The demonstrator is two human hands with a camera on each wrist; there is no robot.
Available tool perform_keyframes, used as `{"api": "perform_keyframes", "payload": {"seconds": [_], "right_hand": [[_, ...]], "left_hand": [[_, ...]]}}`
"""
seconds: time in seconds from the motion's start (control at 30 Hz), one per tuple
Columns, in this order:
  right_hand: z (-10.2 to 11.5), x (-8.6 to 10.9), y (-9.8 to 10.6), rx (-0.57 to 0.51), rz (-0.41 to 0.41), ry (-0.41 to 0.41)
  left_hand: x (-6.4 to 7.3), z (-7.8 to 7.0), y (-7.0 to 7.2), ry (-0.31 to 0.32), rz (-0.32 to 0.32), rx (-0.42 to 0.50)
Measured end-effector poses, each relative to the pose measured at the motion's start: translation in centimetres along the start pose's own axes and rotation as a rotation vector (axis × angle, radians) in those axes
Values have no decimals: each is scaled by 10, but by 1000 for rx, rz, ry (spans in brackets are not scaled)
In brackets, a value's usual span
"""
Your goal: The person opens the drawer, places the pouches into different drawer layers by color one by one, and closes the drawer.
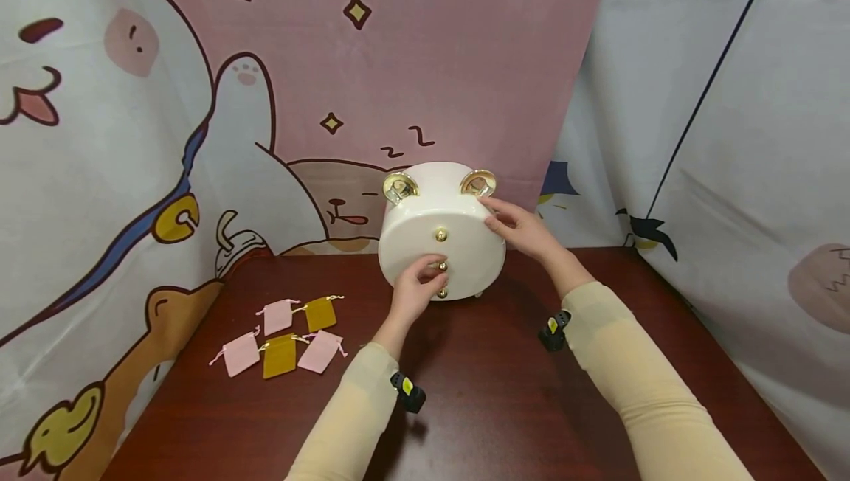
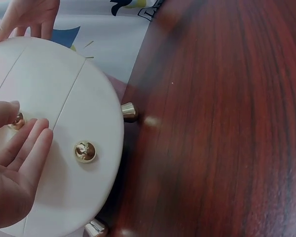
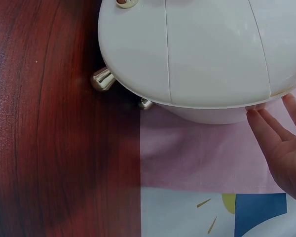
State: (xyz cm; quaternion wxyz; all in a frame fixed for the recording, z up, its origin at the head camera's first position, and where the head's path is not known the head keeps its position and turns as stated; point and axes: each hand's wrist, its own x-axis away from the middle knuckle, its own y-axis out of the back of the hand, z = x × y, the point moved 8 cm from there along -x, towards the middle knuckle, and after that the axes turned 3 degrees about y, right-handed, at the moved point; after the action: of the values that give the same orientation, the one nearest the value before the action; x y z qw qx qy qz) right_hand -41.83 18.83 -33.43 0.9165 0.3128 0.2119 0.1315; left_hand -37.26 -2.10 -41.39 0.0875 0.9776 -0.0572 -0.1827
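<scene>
A white rounded jewelry box (image 1: 473, 263) with gold ear-shaped pieces (image 1: 478, 184) on top stands on the table. Two seams divide its front into three drawers, each with a round gold knob. My left hand (image 1: 413, 293) is at the front, thumb and fingertips pinching the middle knob (image 2: 18, 121). Below it, the bottom knob (image 2: 85, 151) is untouched. At the box's upper right edge rests my right hand (image 1: 521, 230), its fingers extended against the side and top. All the drawers sit flush with the front.
Several small drawstring pouches, pink (image 1: 241, 354) and mustard yellow (image 1: 280, 356), lie on the left of the dark red table (image 1: 491, 400). A printed cartoon curtain (image 1: 451, 60) hangs close behind the box. Short gold feet (image 3: 103, 79) hold the box off the tabletop.
</scene>
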Motion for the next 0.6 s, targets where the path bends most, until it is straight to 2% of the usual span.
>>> {"api": "perform_keyframes", "payload": {"seconds": [0.17,0.33,0.6], "right_hand": [[1,0,-1,-8,-2,7],[1,1,-1,8,-11,-1],[2,1,-1,8,-14,-13]], "left_hand": [[-3,5,-2,30,-12,68],[-4,3,-2,26,-14,92],[8,-31,1,20,21,126]]}}
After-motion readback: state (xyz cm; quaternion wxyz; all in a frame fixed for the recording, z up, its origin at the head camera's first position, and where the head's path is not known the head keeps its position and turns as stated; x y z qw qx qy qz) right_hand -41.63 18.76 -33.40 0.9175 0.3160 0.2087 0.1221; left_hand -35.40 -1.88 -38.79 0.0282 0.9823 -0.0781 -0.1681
